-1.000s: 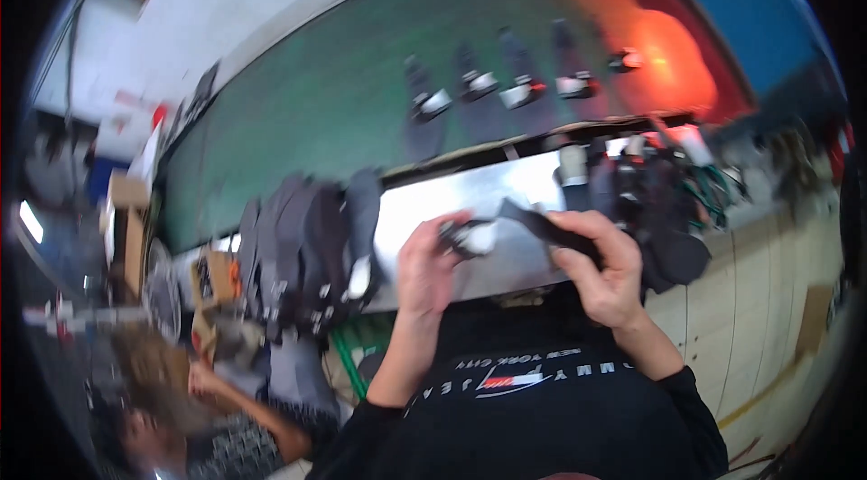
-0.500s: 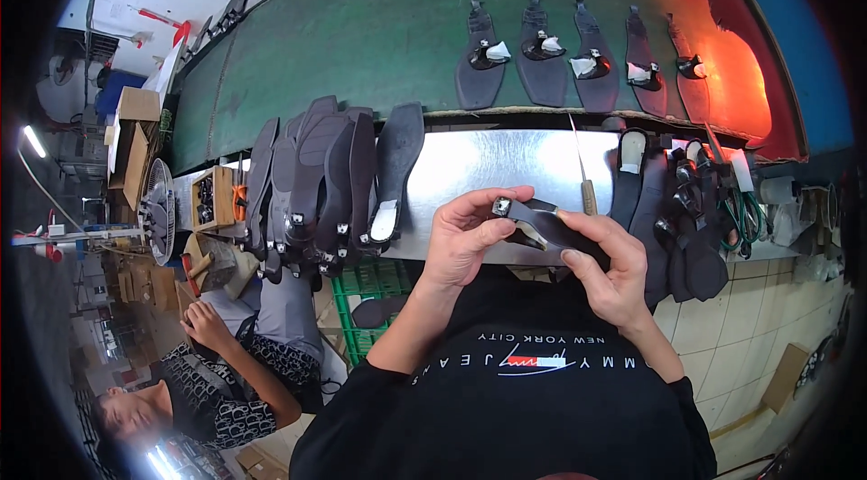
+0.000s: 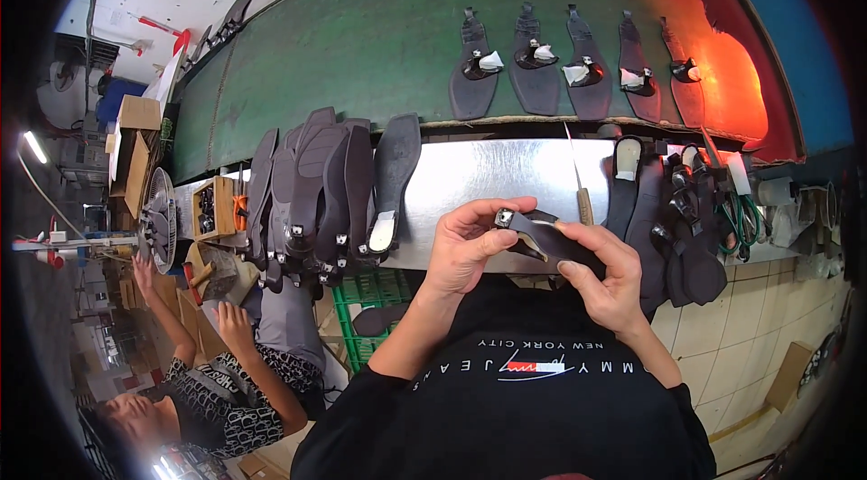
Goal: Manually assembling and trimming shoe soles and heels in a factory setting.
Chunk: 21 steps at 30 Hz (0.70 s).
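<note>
Head view, hands: both closed in a pinch on one piece, none of your fingers spread wide.
Left hand (image 3: 462, 250): your thumb and fingers nip the end with the shiny square ornament (image 3: 505, 218).
Right hand (image 3: 607, 274): your thumb and fingers grip the other end, covering part of it.
Dark strap piece (image 3: 545, 235): between your two hands, in front of your black shirt (image 3: 533, 417), seen against the near edge of the metal surface (image 3: 479, 175); curved, pale lining showing underneath.
Pointed tool (image 3: 584, 206): on the metal surface, just beyond your right hand, handle near, blade pointing far.
Left pile (image 3: 309, 159): dark soles overlapping, left of your left hand.
Right pile (image 3: 643, 209): dark soles and strap parts, right of your right hand.
Green belt (image 3: 343, 55): far side, five strapped soles (image 3: 473, 93) in a row toward its right, red glow over the right end.
Crate (image 3: 348, 335): green, below the near edge, left of you.
Co-worker (image 3: 262, 390): near left, both arms raised.
</note>
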Motion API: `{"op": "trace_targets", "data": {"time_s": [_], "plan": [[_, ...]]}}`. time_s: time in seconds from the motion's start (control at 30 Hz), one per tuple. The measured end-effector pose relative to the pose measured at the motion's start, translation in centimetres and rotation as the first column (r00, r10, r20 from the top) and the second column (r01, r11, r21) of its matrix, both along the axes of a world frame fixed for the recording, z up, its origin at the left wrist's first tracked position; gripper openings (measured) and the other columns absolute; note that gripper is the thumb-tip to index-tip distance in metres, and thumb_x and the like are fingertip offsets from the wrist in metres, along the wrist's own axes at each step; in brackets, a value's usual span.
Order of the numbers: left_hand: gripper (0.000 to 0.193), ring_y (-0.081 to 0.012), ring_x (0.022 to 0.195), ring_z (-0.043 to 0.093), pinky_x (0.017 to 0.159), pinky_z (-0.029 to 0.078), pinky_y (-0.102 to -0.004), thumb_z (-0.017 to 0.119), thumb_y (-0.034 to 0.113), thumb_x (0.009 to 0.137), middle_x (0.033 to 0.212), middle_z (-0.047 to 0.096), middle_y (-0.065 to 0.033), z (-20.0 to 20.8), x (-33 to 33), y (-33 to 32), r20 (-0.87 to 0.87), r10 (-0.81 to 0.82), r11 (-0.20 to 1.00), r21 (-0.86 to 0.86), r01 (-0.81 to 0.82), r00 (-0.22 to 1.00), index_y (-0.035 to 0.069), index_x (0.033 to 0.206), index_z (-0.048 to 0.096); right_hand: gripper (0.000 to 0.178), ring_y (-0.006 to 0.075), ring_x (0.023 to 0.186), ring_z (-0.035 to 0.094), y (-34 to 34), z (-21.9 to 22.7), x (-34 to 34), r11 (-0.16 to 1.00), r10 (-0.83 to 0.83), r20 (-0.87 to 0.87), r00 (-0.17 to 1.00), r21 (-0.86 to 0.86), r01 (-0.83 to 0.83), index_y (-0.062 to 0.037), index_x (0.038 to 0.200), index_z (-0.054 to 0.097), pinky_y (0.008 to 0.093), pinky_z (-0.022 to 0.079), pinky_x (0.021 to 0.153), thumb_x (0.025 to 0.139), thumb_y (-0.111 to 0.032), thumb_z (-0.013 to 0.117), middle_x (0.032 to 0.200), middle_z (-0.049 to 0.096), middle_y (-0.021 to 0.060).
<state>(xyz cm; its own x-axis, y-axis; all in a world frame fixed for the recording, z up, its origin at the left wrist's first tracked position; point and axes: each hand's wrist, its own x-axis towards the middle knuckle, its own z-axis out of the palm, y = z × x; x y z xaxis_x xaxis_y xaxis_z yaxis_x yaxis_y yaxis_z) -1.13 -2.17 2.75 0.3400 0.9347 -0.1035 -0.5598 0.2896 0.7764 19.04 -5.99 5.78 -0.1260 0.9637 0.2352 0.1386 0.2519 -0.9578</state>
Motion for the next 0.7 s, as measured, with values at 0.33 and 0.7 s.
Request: {"op": "trace_targets", "data": {"time_s": [0.33, 0.7], "plan": [[0.037, -0.0167, 0.098, 0.061, 0.086, 0.049, -0.029, 0.064, -0.006, 0.076, 0.114, 0.062, -0.0164, 0.4, -0.1, 0.4, -0.085, -0.033, 0.999, -0.017, 0.032, 0.996, -0.006, 0.113, 0.061, 0.039, 0.0237, 0.074, 0.061, 0.7, 0.7, 0.7, 0.998, 0.025, 0.109, 0.994, 0.058, -0.032, -0.0017, 0.11, 0.063, 0.0301, 0.047, 0.067, 0.071, 0.002, 0.066, 0.085, 0.064, 0.0119], [0.049, -0.0236, 0.092, 0.063, 0.087, 0.048, -0.0299, 0.056, -0.007, 0.064, 0.103, 0.063, -0.0203, 0.4, 0.3, 0.0, -0.41, 0.033, 0.999, 0.019, -0.027, 0.911, -0.014, 0.113, 0.057, 0.039, 0.0262, 0.07, 0.059, -0.5, 0.5, 2.0, 0.983, -0.06, 0.17, 0.984, 0.182, 0.029, -0.0106, 0.114, 0.063, 0.0341, 0.048, 0.061, 0.076, -0.011, 0.068, 0.08, 0.061, 0.0091]]}}
